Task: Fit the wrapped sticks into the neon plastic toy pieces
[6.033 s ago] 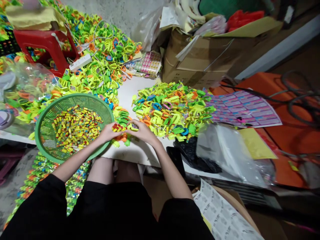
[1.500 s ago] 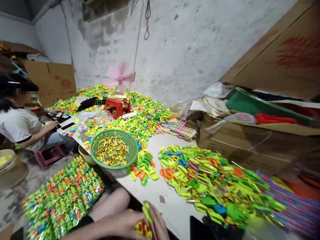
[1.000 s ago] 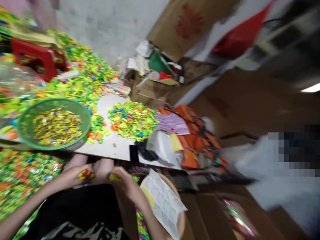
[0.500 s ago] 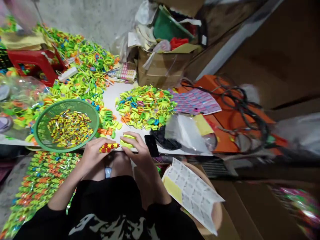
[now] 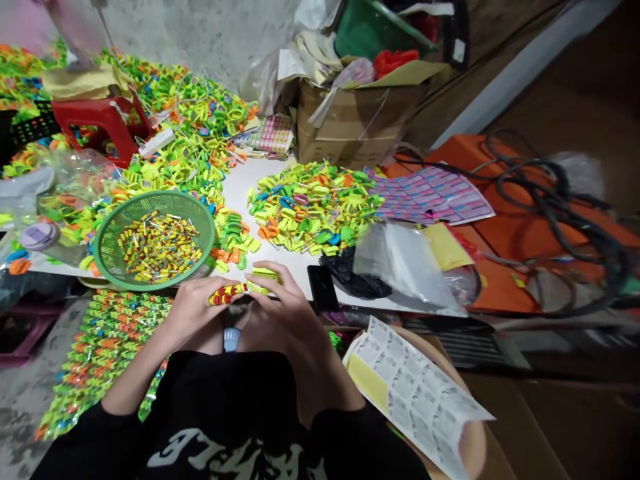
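My left hand [image 5: 189, 308] is closed on several small red-and-yellow cylindrical pieces [image 5: 226, 294], lined up and pointing right. Pinched in the fingers of my right hand [image 5: 286, 305] is a yellow-green plastic piece [image 5: 263, 279], its shape partly covered by the fingers. Both hands meet over my lap at the table's front edge, and the ends of the held pieces touch or nearly touch. Just beyond my left hand stands a green mesh basket [image 5: 104, 248] with many small red-and-yellow cylinders [image 5: 160, 248]. A heap of yellow, green, orange and blue plastic pieces [image 5: 313, 210] lies past my right hand.
A black phone [image 5: 323, 288], a black plastic bag [image 5: 356, 275] and clear bags [image 5: 400, 257] lie right of my hands. Printed sheets [image 5: 417, 393] rest on a round tub at lower right. A red stool [image 5: 100, 117] and a cardboard box [image 5: 350, 123] stand at the back.
The view has shifted, so the scene sits farther right in the picture. My right hand's piece has come closer to the red-and-yellow pieces in my left hand.
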`<state>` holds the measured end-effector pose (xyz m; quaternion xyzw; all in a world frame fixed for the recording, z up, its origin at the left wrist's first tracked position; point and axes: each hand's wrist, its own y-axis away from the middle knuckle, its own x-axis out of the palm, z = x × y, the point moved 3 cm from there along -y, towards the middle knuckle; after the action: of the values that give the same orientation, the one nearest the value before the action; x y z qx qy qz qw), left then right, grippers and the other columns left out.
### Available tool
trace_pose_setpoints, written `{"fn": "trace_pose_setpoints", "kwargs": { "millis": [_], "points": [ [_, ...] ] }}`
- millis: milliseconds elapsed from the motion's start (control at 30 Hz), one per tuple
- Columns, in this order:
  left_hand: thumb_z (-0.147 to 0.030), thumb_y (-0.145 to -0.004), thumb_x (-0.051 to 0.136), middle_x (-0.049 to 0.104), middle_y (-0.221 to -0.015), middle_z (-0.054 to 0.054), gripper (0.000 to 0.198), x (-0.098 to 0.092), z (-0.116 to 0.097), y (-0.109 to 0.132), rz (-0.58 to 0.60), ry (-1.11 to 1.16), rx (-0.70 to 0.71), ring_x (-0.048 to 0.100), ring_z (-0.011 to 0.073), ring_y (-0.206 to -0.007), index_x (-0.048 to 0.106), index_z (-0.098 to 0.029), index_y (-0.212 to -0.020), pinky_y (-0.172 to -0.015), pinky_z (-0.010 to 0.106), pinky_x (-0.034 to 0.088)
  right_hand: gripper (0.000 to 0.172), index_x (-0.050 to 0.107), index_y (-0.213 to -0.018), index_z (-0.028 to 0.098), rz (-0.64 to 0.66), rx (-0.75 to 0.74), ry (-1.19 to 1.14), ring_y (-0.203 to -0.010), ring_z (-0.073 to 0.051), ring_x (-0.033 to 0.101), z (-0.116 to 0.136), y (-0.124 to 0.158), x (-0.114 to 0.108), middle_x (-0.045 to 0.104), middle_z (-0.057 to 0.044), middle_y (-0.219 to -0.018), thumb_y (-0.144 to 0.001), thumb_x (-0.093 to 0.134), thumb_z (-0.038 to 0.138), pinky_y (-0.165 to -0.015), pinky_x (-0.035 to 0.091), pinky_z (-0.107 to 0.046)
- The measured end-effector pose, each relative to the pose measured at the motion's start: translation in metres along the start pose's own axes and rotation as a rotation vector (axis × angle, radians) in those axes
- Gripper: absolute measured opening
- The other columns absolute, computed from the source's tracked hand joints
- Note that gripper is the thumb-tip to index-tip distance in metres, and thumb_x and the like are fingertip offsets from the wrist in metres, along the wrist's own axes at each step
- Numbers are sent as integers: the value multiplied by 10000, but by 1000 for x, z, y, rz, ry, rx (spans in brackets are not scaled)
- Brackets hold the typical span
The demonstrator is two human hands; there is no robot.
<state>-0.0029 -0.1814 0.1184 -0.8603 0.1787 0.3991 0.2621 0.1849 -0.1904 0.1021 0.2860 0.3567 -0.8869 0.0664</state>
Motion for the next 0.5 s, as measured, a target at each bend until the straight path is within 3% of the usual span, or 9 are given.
{"fn": "trace_pose_setpoints", "kwargs": {
  "millis": [233,500],
  "points": [
    [-304,-874,597,726,-925,17,191,3,9,16,11,3,-57,673,149,-802,679,-199,-1011,-663,202,448,316,573,-1229,193,50,-76,67,-1180,-219,519,3,7,18,524,-130,-1223,-916,525,195,-1007,480,-388],
    [-350,-884,575,741,-932,2,210,24,21,21,52,-47,-70,687,152,-792,688,-212,-995,-645,202,445,342,542,-1251,208,44,-6,43,-1174,-220,523,-13,21,28,516,-126,-1196,-910,546,226,-1006,478,-404]
  ]
}}
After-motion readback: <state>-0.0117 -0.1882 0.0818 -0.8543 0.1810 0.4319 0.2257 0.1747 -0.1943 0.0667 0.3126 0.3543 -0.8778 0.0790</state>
